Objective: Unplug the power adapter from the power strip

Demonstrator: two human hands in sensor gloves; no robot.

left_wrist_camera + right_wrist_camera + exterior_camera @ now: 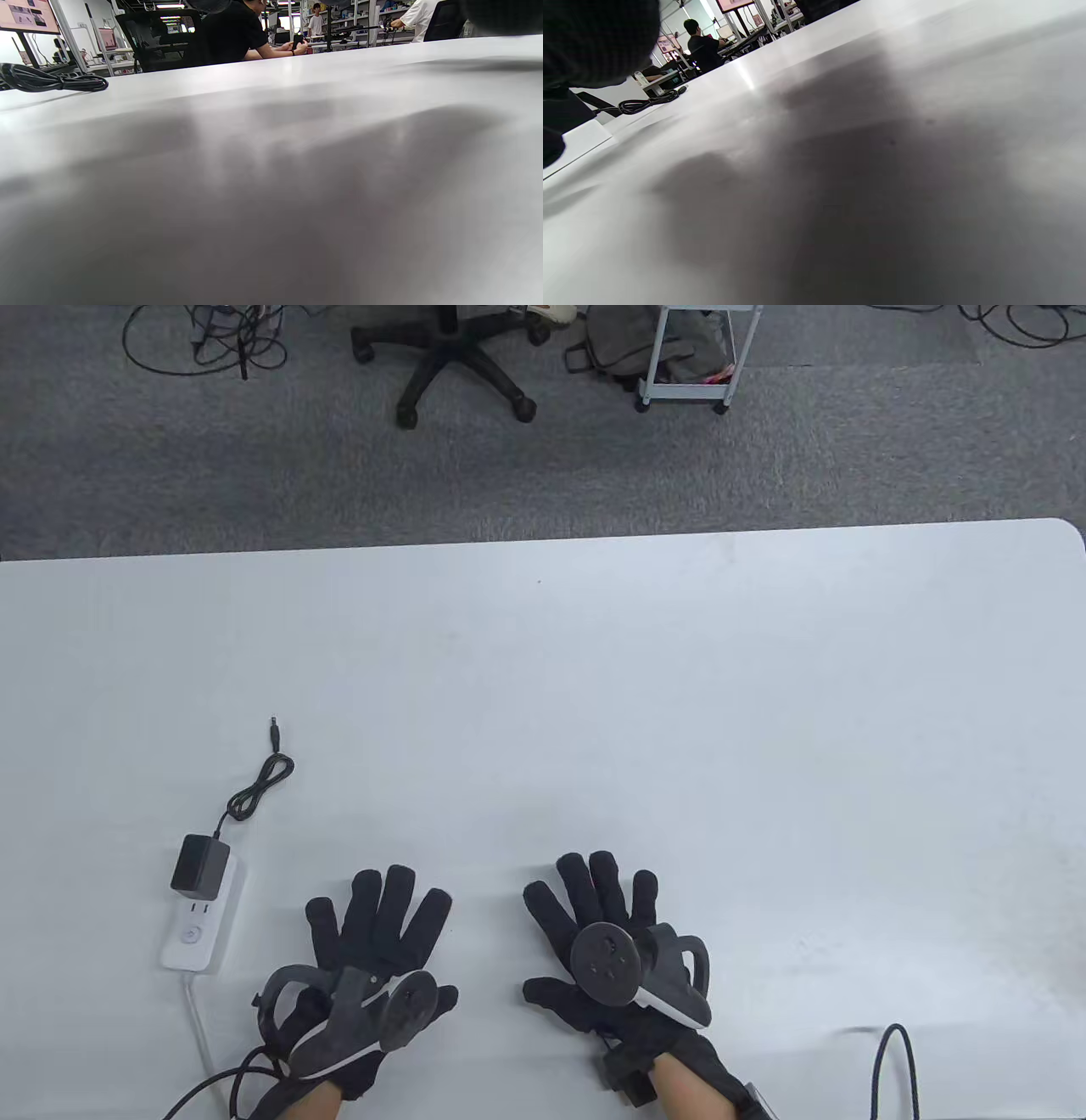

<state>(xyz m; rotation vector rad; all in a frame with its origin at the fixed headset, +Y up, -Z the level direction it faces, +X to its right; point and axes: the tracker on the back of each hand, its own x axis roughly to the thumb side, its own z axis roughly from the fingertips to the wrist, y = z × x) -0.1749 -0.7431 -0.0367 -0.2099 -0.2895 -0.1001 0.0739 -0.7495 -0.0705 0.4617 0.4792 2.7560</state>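
A white power strip (198, 925) lies at the table's near left. A black power adapter (201, 865) is plugged into its far end. The adapter's thin black cable (259, 789) snakes away to a barrel plug (275, 729). My left hand (377, 929) rests flat on the table, fingers spread and empty, just right of the strip. My right hand (594, 908) rests flat and empty further right. The right wrist view shows the strip (579, 137) and the cable (649, 101) at its left. The left wrist view shows the cable (55, 82) at far left.
The strip's white cord (199, 1027) runs off the near edge by my left wrist. A black cable (895, 1060) loops at the near right. Beyond the table's far edge (543, 543) stand an office chair (458, 364) and a white cart (691, 356).
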